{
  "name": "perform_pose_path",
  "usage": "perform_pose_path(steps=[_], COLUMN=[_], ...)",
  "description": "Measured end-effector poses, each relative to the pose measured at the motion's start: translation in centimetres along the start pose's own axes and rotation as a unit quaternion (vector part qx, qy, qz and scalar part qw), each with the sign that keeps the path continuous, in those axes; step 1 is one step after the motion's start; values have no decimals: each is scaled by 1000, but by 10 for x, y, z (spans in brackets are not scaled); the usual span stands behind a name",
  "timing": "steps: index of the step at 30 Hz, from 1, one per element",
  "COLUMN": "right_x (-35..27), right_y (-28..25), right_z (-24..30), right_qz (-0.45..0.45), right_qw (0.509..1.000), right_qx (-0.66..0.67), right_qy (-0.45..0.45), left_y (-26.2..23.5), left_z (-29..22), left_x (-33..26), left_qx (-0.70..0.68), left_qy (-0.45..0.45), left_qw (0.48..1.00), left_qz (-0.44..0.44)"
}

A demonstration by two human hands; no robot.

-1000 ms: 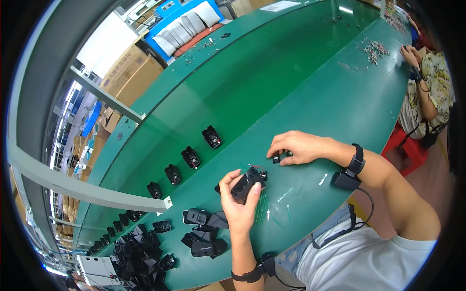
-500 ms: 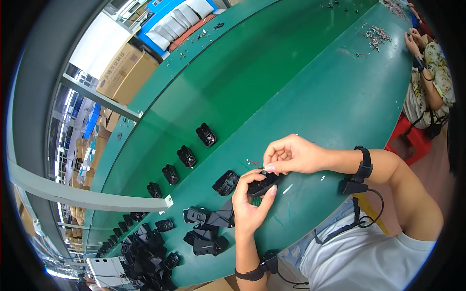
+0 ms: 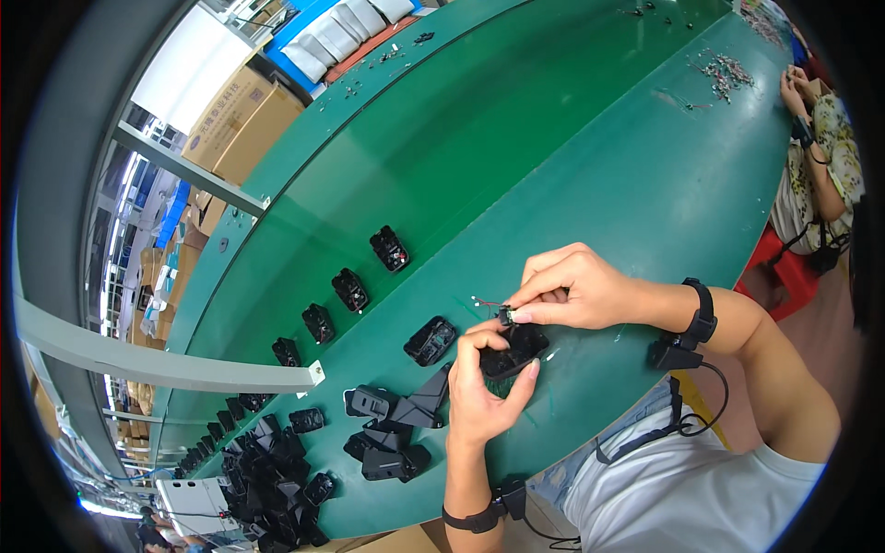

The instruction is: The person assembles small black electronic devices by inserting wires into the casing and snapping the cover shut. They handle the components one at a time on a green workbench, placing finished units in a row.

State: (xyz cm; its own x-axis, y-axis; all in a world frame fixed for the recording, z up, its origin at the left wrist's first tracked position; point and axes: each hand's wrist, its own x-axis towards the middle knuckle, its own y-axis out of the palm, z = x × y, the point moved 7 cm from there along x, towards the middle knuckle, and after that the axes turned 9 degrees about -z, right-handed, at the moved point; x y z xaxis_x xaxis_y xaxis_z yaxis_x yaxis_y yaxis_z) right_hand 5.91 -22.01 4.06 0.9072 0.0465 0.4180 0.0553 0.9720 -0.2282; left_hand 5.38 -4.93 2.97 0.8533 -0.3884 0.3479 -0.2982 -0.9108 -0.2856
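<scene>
At lower left on the bench (image 3: 645, 212), a heap (image 3: 267, 479) of black casings lay jumbled, apparently massed there to be within the left arm's reach. Beyond it, a row (image 3: 350, 290) of open shells ran up the green lane (image 3: 442, 138) in file; the gaps presumably kept each one separate. Right of the heap, a few loose casings (image 3: 395, 461) overlapped near the left wrist. Above these sat a lone shell (image 3: 430, 341), opening up, perhaps parked to leave the hands room. Left hand (image 3: 479, 394): thumb and index bent around opposite sides of the held shell (image 3: 516, 359), probably to steady it; remaining fingers largely hidden, state could not be told. Its hollow seemed turned upward, likely for access from the right; contact with the bench could not be judged. Near its upper rim, a small part (image 3: 505, 316), thin lead (image 3: 486, 303) trailing left, was pinched between thumb and index of the right hand (image 3: 573, 290); other fingers curled inward, judged to leave the tips unobstructed. Whether part met shell: unclear. Farther right, a pile (image 3: 728, 76) of small pieces lay between the lane and a co-worker (image 3: 834, 120), well apart from both hands.
</scene>
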Motion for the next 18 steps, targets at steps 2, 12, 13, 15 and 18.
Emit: perform_pose_path(steps=[2,12,13,15,18], right_x=[0,-5,-5,-7,-6], right_y=[1,-5,-5,-6,-4], right_z=[5,21,23,26,25], right_qz=[14,-46,-54,-68,-48], right_qw=[1000,996,995,990,991], right_qx=[2,-54,-58,-66,-50], right_qy=[2,-50,-68,-105,-112], left_y=[-3,-3,-2,-1,-1], left_z=[-2,4,4,4,2], left_x=[2,0,0,-1,0], left_qx=[-10,-50,-53,-50,-26], left_qy=[-8,-9,-9,-7,17], left_qw=[1000,999,998,998,999], left_qz=[-22,5,14,26,30])
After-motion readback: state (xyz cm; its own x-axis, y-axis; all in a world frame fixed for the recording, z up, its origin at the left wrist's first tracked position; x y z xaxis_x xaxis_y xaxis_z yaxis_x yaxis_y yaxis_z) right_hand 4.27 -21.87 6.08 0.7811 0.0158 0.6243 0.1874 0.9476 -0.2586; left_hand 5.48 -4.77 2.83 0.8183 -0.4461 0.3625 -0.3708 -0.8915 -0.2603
